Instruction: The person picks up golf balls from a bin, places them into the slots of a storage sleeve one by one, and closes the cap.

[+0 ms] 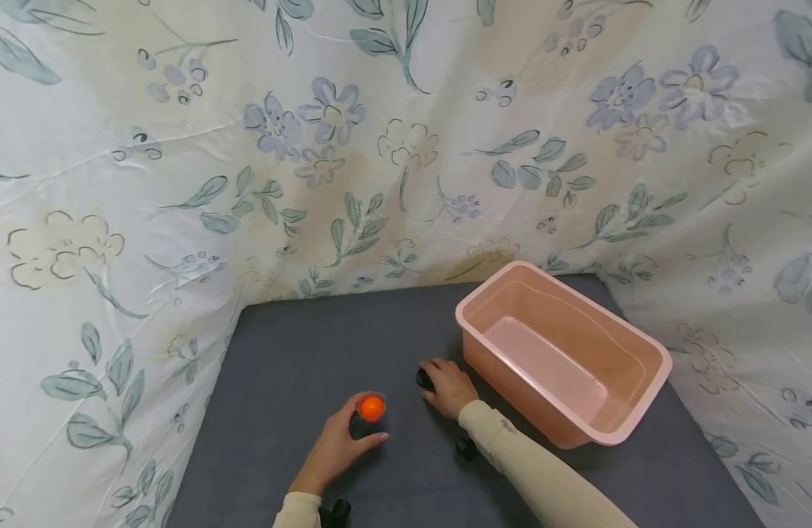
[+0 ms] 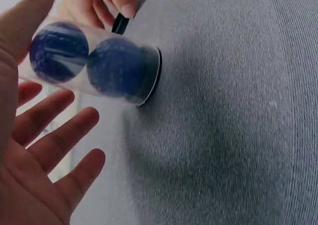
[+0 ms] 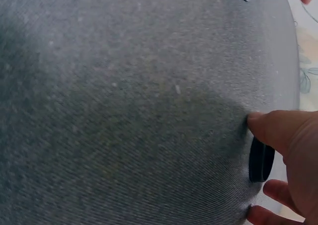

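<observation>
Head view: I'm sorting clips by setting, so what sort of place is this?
Probably a makeshift recording booth: floral sheets hung as walls around a grey table bearing only a pink tub and a ball tube.

Light is soft and even, with weak shadows. The head view bends at its edges. Both wrist views are blurred close up, with pale glare at the edges.

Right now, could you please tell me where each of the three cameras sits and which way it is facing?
Head: high up, looking forward and down at the grey mat, pink tub, both hands and sleeves.
Left wrist: low by the left hand, looking along the mat at the clear tube of balls; palm and fingers show.
Right wrist: low by the right hand, facing the mat and black cap.
Shared: both wrist views show tube and cap.
</observation>
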Motion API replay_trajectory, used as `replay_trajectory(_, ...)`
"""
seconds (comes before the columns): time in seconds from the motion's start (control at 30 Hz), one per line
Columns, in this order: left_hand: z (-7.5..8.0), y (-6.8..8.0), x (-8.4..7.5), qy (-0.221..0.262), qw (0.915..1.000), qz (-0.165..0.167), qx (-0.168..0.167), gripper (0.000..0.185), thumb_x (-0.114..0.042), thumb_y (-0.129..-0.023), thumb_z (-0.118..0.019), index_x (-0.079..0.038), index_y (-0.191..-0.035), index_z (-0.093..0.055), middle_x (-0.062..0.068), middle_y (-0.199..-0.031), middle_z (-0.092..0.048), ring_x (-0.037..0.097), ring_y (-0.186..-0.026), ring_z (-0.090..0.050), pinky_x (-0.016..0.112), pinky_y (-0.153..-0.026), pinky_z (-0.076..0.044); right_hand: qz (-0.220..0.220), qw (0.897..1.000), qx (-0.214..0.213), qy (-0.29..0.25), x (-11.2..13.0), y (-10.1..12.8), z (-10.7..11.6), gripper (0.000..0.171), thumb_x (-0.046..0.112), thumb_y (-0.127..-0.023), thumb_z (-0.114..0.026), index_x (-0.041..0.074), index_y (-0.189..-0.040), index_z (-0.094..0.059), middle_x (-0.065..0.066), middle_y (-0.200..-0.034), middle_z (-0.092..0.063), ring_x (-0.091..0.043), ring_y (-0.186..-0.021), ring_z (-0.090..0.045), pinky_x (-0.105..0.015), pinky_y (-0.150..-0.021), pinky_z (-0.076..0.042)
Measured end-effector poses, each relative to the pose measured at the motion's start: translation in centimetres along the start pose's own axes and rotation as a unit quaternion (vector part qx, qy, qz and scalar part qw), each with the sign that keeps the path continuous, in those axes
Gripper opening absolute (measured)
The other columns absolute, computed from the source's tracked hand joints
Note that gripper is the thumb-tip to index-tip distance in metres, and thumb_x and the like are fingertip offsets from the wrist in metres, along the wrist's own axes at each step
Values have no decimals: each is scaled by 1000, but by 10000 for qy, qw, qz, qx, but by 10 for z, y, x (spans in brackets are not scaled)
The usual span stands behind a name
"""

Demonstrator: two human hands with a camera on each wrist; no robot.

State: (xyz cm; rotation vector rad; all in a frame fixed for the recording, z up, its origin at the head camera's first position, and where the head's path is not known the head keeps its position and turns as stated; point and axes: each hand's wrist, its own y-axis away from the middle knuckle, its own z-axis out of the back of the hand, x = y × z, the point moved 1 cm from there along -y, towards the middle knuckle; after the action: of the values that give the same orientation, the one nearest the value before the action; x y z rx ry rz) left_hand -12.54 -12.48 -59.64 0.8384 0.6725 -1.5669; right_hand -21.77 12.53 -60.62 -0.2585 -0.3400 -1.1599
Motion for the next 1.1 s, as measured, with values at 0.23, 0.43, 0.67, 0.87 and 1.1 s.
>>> replay_trajectory(0.23, 8, 7, -4, 2, 9998, 169, -135, 86, -40, -80, -90, -16, -151, -48, 8, -149, -59, 30, -135, -59, 60, -113, -44, 179, 9995, -192, 177, 0, -4, -10, 54, 25, -92, -81, 14, -141, -61, -10, -136, -68, -36, -126, -61, -57, -98, -53)
replay_trajectory(0.43, 12, 10, -4, 57, 9998, 101, -155, 86, -38, -82, -88, -13, -153, -47, 8, -145, -62, 28, -131, -62, 56, -111, -47, 270, 9992, -298, 6, 1, -5, -9, 49, 22, -92, -80, 11, -137, -63, -13, -132, -69, -35, -122, -64, -53, -98, -55)
replay_trajectory(0.67, 19, 12, -7, 122, 9997, 47, -196, 86, -44, -84, -86, -13, -153, -46, 8, -144, -63, 28, -129, -63, 56, -110, -48, 113, 9979, -399, -501, 6, 4, 17, 51, 28, -96, -76, 12, -142, -60, -15, -129, -65, -33, -111, -68, -50, -90, -58)
replay_trajectory(0.87, 24, 14, -13, 112, 9993, 9, -357, 83, -40, -84, -86, -13, -153, -48, 5, -142, -64, 24, -128, -64, 54, -111, -47, 118, 9955, -543, -762, 16, 7, 32, 51, 29, -98, -74, 10, -143, -60, -12, -121, -64, -25, -98, -67, -45, -85, -58)
replay_trajectory(1.1, 34, 17, -19, 51, 9990, 2, -436, 78, -47, -87, -82, -18, -152, -49, 3, -148, -60, 22, -129, -62, 53, -112, -47, 23, 9938, -461, -1013, 33, 14, 46, 50, 33, -102, -67, 12, -146, -58, -12, -120, -61, -16, -88, -62, -38, -79, -55)
